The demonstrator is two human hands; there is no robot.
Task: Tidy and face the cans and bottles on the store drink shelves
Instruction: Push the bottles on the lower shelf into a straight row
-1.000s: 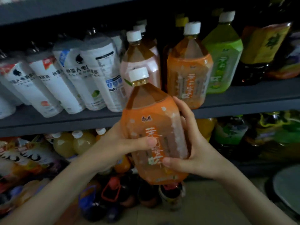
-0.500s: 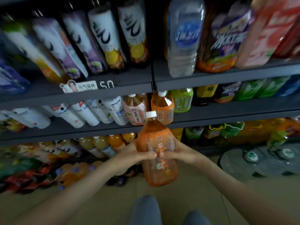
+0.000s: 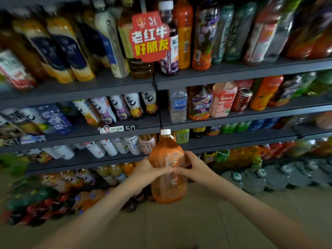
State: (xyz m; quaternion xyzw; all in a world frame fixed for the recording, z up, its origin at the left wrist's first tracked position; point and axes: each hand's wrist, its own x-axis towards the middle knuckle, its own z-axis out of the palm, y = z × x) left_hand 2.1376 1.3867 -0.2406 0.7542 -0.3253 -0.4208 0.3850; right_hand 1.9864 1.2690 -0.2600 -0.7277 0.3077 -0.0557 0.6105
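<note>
I hold a large orange tea bottle with a white cap upright in front of the dark shelves, its label turned toward me. My left hand wraps its left side and my right hand wraps its right side, with the thumbs nearly meeting across the label. Behind the bottle's neck, on the low shelf, stand a pink-labelled bottle and a green-labelled bottle.
Several shelf tiers of bottles and cans fill the view, blurred at the edges. A red promotional sign hangs from the upper tier. A red can stands on the middle right shelf. Packs of water bottles lie on the floor at right.
The view has pulled back and risen, so more upper shelves show. The orange bottle stays in both hands, farther from the low shelf, and my thumbs have come closer together.
</note>
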